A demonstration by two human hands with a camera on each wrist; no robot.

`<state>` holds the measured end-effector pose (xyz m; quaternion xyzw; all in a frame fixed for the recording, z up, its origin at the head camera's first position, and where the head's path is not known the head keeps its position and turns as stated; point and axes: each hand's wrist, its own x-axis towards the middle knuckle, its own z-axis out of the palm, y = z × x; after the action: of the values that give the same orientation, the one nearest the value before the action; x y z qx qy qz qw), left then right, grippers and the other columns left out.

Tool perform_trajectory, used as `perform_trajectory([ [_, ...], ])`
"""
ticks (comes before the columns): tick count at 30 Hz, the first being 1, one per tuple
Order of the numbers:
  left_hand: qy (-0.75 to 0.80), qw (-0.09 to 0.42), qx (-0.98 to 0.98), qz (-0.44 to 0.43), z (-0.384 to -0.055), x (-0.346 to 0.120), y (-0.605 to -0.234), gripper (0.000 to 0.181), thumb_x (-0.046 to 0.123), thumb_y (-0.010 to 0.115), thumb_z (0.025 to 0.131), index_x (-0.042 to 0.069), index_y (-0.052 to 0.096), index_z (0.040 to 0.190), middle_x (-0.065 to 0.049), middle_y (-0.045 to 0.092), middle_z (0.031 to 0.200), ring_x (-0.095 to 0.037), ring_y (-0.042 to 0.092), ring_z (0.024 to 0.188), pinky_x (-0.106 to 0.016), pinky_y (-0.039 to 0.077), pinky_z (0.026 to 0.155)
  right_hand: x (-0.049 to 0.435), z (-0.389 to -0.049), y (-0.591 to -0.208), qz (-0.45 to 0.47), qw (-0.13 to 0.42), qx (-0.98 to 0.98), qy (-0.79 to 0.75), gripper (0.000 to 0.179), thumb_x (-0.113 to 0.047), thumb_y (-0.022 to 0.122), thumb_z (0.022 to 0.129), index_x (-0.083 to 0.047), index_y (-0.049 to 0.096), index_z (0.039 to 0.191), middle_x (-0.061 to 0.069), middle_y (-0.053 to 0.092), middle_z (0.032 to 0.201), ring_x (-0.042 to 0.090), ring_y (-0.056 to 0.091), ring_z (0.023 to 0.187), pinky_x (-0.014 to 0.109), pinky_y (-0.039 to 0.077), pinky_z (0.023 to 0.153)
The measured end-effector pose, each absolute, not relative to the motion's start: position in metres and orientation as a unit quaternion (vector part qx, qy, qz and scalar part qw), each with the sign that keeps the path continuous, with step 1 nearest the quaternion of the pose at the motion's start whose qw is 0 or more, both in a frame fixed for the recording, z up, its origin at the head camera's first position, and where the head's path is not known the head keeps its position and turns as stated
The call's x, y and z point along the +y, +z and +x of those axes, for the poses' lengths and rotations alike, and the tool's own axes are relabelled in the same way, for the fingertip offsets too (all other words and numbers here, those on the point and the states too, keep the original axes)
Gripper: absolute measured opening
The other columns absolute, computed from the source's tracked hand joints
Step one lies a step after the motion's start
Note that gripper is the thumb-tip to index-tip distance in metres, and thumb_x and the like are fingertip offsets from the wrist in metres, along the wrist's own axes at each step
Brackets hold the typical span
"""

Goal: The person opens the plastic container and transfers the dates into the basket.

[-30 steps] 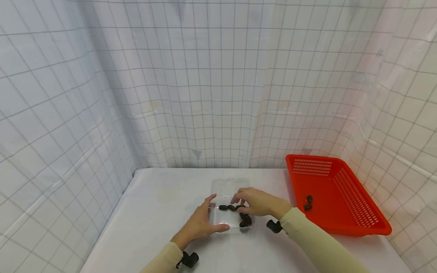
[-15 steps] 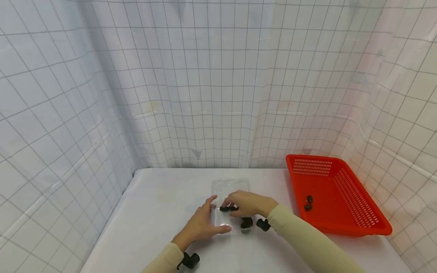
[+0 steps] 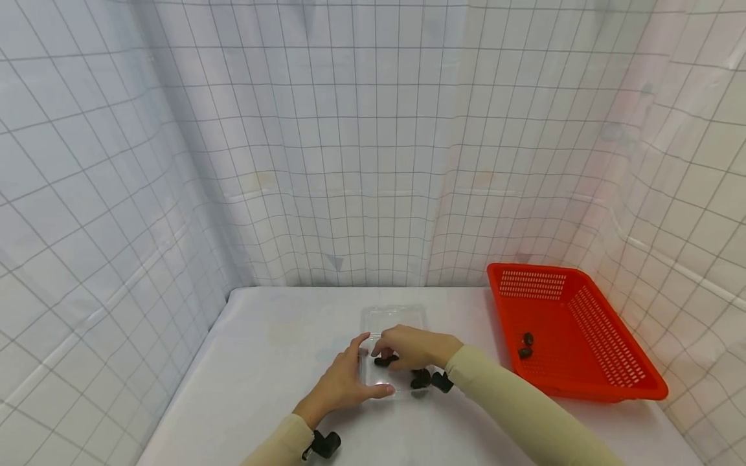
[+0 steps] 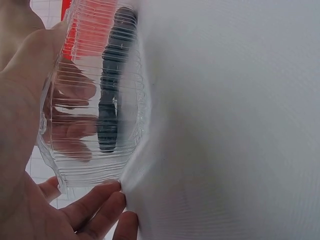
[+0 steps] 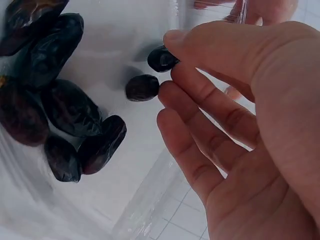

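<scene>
A clear plastic clamshell box (image 3: 375, 378) lies on the table with its lid (image 3: 393, 316) folded back, away from me. My left hand (image 3: 344, 382) holds the box's left side, thumb at the front edge and fingers toward the hinge. In the right wrist view, my right hand (image 5: 235, 125) pinches a dark date (image 5: 161, 59) between thumb and index finger inside the box. A second date (image 5: 142, 87) lies beside it, against the middle fingertip. Several more dates (image 5: 70, 107) are clustered at the box's right side. Through the ribbed wall the left wrist view shows a row of dates (image 4: 110, 95).
A red plastic basket (image 3: 583, 388) with perforated sides stands on the right of the table. Two dates (image 3: 527, 345) lie in its left part. White table cloth (image 3: 280, 362) extends left of the box. White gridded sheets (image 3: 361, 162) enclose the back and sides.
My right hand has moved left inside the box, onto the dates by the back left, and now covers part of that row. My left hand has stayed at the box's side.
</scene>
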<state>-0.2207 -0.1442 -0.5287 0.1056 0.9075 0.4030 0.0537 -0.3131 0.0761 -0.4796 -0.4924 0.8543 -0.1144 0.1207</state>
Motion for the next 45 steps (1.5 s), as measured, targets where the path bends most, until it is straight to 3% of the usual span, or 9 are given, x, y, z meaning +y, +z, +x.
perform_trajectory([
  [9, 0.407, 0.050, 0.905, 0.111, -0.220, -0.143, -0.528, 0.128, 0.053, 0.104, 0.085, 0.014, 0.030, 0.182, -0.020, 0.065, 0.164, -0.047, 0.060, 0.152, -0.075, 0.052, 0.121, 0.066, -0.311, -0.483, -0.481, 0.165, 0.853, -0.114, 0.038, 0.002, 0.090, 0.094, -0.009, 0.087, 0.130, -0.001, 0.084, 0.107, 0.001, 0.070, 0.089, 0.016, 0.059, 0.086],
  [19, 0.411, 0.045, 0.904, 0.111, -0.219, -0.143, -0.525, 0.129, 0.052, 0.105, 0.084, 0.012, 0.031, 0.182, -0.022, 0.065, 0.165, -0.050, 0.059, 0.153, -0.076, 0.050, 0.122, 0.067, -0.310, -0.483, -0.479, 0.192, 0.846, -0.132, 0.037, 0.001, 0.090, 0.096, -0.017, 0.088, 0.128, 0.000, 0.084, 0.105, -0.002, 0.070, 0.085, 0.016, 0.059, 0.084],
  [25, 0.414, 0.041, 0.902, 0.119, -0.219, -0.143, -0.527, 0.129, 0.053, 0.105, 0.083, 0.010, 0.032, 0.181, -0.023, 0.066, 0.163, -0.049, 0.060, 0.152, -0.075, 0.051, 0.122, 0.065, -0.308, -0.485, -0.495, 0.206, 0.830, -0.152, 0.026, -0.006, 0.091, 0.099, -0.021, 0.091, 0.120, -0.005, 0.083, 0.102, -0.005, 0.070, 0.086, 0.015, 0.059, 0.083],
  [33, 0.399, 0.034, 0.909, 0.115, -0.219, -0.143, -0.528, 0.131, 0.058, 0.104, 0.083, 0.011, 0.032, 0.182, -0.020, 0.066, 0.164, -0.048, 0.060, 0.153, -0.073, 0.052, 0.122, 0.060, -0.306, -0.484, -0.503, 0.208, 0.824, -0.157, 0.010, -0.006, 0.093, 0.098, -0.013, 0.089, 0.104, -0.009, 0.080, 0.089, -0.006, 0.063, 0.078, 0.013, 0.056, 0.075],
  [45, 0.389, 0.027, 0.914, 0.110, -0.218, -0.142, -0.534, 0.131, 0.062, 0.103, 0.083, 0.013, 0.032, 0.182, -0.018, 0.066, 0.164, -0.041, 0.063, 0.144, -0.067, 0.058, 0.111, 0.076, -0.302, -0.487, -0.453, 0.201, 0.849, -0.181, 0.022, -0.004, 0.096, 0.093, -0.017, 0.079, 0.094, -0.017, 0.076, 0.087, -0.007, 0.066, 0.078, 0.015, 0.058, 0.076],
])
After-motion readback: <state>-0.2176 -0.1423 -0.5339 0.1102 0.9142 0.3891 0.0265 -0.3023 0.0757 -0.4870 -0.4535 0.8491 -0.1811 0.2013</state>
